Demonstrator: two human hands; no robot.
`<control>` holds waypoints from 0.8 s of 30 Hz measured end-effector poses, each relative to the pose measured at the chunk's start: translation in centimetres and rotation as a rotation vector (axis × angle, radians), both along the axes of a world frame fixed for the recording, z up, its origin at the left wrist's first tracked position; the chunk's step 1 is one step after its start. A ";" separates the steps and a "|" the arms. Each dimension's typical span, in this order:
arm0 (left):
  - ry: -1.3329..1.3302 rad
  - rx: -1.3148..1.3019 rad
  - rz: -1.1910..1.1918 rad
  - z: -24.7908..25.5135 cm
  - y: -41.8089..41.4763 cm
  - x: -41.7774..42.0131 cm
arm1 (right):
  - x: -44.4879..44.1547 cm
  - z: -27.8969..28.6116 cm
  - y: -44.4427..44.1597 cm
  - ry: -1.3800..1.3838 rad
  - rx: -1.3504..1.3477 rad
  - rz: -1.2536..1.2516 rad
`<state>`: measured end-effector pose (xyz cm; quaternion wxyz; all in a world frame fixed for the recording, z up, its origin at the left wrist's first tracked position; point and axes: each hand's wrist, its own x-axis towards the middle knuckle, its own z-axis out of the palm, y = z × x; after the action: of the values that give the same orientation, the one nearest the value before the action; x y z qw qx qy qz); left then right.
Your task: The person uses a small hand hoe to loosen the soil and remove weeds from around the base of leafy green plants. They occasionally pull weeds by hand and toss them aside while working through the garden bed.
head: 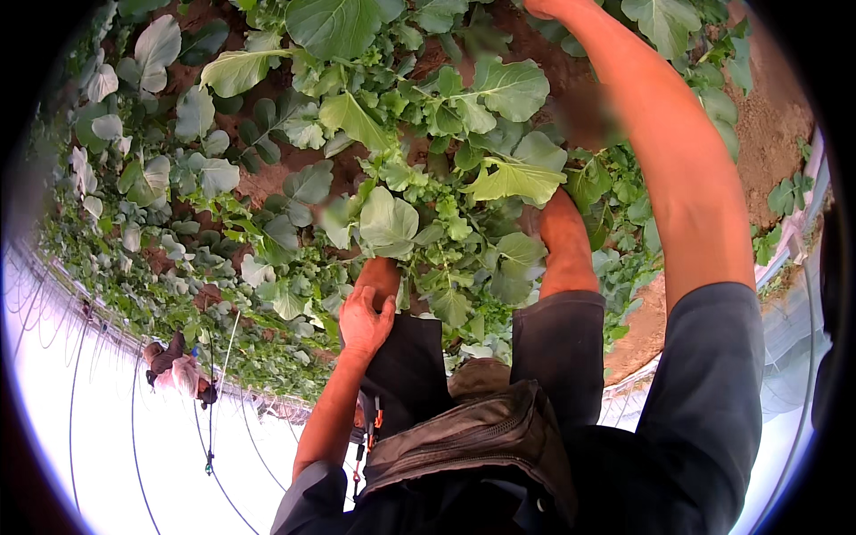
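Note:
My left hand [366,322] rests on my left leg just above the hem of the dark shorts [408,361], thumb apart from the fingers and nothing in it. My right arm [682,154] reaches forward to the top rim. Only the edge of my right hand [543,7] shows there, among leaves, so what it touches is hidden. Before me stand leafy green plants [498,93] with broad, lobed leaves, some of them yellowish. Leaves partly cover both of my lower legs. One broad pale leaf [388,224] hangs in front of my left shin.
Reddish-brown soil [769,134] shows at the right and between plants. More leafy plants [160,180] fill the left side. At lower left, people [179,374] are in the field, near hanging lines [210,414]. A brown zipped waist bag [468,441] sits at my waist.

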<state>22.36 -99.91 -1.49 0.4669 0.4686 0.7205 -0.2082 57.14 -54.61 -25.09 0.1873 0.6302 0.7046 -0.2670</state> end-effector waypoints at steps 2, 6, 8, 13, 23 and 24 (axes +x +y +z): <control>-0.224 0.215 0.165 -3.6 0.6 1.3 | 1.5 -3.5 1.0 -0.128 -0.003 0.324; -0.216 0.041 0.897 -8.1 0.3 4.6 | 3.3 -7.3 3.1 -0.357 -0.024 0.696; -0.211 0.001 1.136 -9.8 -0.4 5.3 | 9.2 -8.5 6.3 0.554 0.025 1.122; -0.029 -0.020 1.153 -11.6 -0.1 4.9 | -2.6 -0.5 -0.3 -0.276 -0.236 0.038; -0.342 0.302 1.030 -4.4 -10.5 10.6 | 8.1 -13.0 4.5 0.037 -0.125 0.597; -0.288 0.299 0.922 -3.5 -12.2 10.6 | 5.3 -13.1 3.9 -0.105 -0.140 0.530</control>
<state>32.93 -112.09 -5.00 0.5327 0.1872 0.8027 0.1920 62.46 -50.76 -38.19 0.3298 0.4225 0.8140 -0.2239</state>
